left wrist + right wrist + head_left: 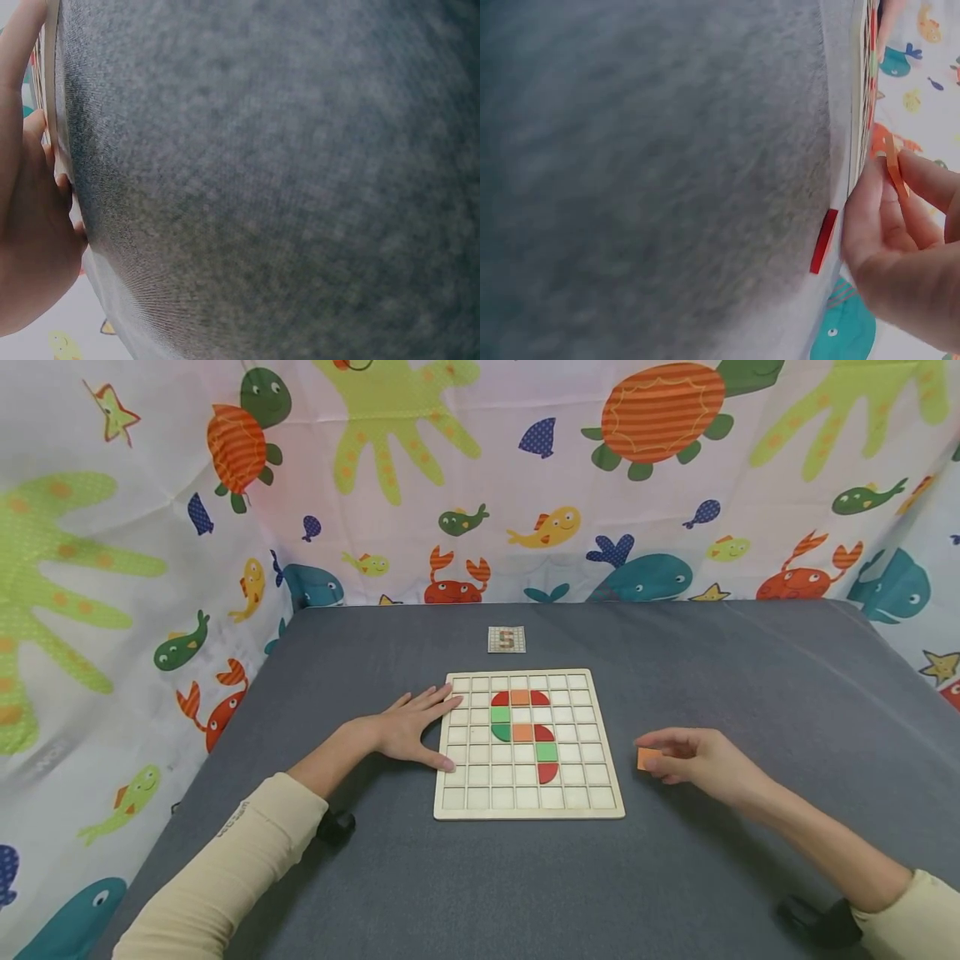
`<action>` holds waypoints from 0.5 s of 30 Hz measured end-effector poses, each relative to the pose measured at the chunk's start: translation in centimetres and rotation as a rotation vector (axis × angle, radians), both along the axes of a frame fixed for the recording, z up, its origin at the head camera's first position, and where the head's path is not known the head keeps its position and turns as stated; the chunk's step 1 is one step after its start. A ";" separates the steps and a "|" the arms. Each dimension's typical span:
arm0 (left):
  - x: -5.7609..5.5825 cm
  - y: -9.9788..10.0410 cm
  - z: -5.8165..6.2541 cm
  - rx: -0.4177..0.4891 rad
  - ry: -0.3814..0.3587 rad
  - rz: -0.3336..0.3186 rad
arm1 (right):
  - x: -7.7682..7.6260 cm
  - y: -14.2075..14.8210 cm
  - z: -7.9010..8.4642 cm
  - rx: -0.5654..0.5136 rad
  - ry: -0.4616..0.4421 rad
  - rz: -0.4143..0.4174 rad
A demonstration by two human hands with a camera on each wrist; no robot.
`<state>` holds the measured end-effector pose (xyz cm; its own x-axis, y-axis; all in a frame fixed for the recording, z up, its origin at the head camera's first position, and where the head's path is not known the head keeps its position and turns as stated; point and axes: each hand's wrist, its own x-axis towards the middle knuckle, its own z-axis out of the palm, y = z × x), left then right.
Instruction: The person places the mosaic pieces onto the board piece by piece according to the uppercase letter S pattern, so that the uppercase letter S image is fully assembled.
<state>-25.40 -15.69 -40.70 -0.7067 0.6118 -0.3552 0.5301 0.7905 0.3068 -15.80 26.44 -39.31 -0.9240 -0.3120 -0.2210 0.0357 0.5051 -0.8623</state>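
Note:
A pale wooden grid board [528, 815] lies on the grey cloth. My left hand [411, 727] rests at its left edge, fingers spread and straight, fingertips and thumb over the rim. To the right of the board, my right hand [697, 762] pinches an orange square tile [645, 758] between thumb and fingers. The tile's thin side [894, 166] shows in the right wrist view. Red, orange and green pieces sit in the grid, among them an orange square [520, 697], a light green square [547, 752] and a red quarter-round [548, 772].
Behind the board lies a small card [507, 640] with a gridded coloured pattern. In the right wrist view a red piece [824, 241] lies on the cloth beside my right hand. A sheet printed with sea animals [420, 560] hangs around the table's back and sides.

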 end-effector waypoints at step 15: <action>0.0 0.0 0.0 -0.006 0.003 -0.008 | -1.3 -3.0 0.4 -0.061 -0.030 0.032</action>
